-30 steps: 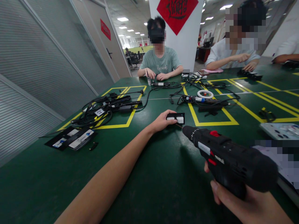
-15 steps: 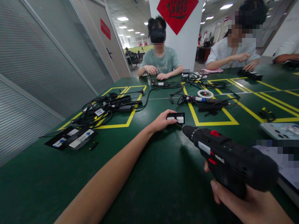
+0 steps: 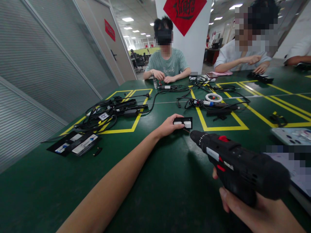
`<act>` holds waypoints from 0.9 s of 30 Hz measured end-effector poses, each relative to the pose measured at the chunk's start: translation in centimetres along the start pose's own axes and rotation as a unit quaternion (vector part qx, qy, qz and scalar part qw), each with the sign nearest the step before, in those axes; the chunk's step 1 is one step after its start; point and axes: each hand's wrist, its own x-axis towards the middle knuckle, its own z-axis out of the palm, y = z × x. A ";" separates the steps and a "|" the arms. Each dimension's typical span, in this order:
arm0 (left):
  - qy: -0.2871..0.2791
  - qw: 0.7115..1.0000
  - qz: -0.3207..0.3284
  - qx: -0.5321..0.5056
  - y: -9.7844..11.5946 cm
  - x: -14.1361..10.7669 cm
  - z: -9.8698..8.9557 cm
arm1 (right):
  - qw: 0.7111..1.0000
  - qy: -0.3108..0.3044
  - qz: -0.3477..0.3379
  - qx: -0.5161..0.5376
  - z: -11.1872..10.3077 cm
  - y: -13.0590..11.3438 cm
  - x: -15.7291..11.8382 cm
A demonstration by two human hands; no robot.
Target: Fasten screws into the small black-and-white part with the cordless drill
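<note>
My left hand [image 3: 170,125] reaches to the middle of the green table and grips the left end of a small black piece with white parts [image 3: 187,124]. My right hand [image 3: 252,207], at the lower right, is wrapped round the handle of a black power drill with red switches [image 3: 238,158]. The drill points left and away, and its thin bit ends close to the near edge of the black piece; whether it touches cannot be made out.
Black cables and adapters [image 3: 128,111] lie at the left, above a black packet [image 3: 73,144]. Further tools and cables [image 3: 213,105] lie beyond the drill. A tray [image 3: 291,136] stands at the right. A person in green [image 3: 167,63] and another person [image 3: 233,58] sit opposite.
</note>
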 end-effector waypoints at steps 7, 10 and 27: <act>0.004 1.000 -0.003 0.005 0.1 0.0 0.0 | 1.000 -0.014 0.001 -0.004 -0.2 -0.2 0.2; 0.004 1.000 -0.002 0.003 -0.1 0.1 0.0 | 1.000 -0.013 0.004 0.011 -0.1 -0.2 0.3; 0.000 1.000 0.003 0.000 -0.2 0.0 0.0 | 1.000 -0.011 0.020 0.011 -0.2 -0.2 0.2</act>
